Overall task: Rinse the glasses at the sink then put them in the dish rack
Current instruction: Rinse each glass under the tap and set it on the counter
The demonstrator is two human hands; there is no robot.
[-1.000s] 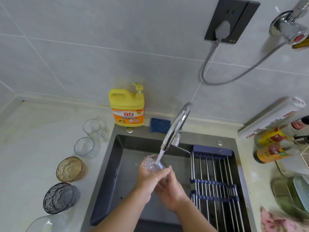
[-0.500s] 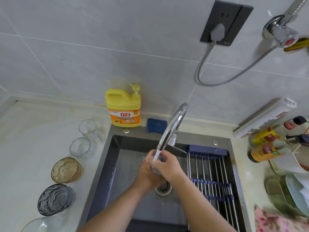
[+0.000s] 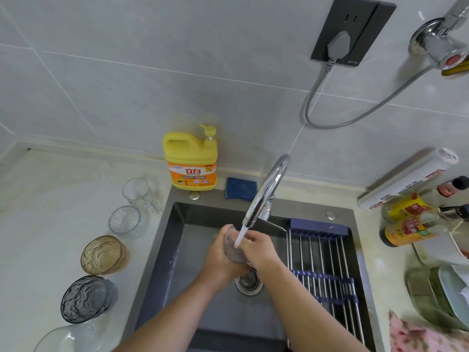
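**Sink station: one glass under the tap**

Pale tabletop (image 3: pixel 38 224), set with a dark sink (image 3: pixel 175 250). Roll-up dish rack (image 3: pixel 322 252) lay across the sink's right side. Chrome faucet (image 3: pixel 266 191) was running. Yellow detergent bottle (image 3: pixel 190 161) stood at the sink's back-left corner. Left hand (image 3: pixel 218 265) was wrapped round the clear glass (image 3: pixel 232 248) and held it in the stream over the basin. Right hand (image 3: pixel 258 247) gripped its other side, fingers seemingly curled at the rim. Waiting glasses ran in a row on the tabletop left of the sink: grey glass (image 3: pixel 85 299), amber glass (image 3: pixel 104 255), small clear glass (image 3: pixel 124 221). Blue sponge (image 3: pixel 241 188) lay behind the faucet.
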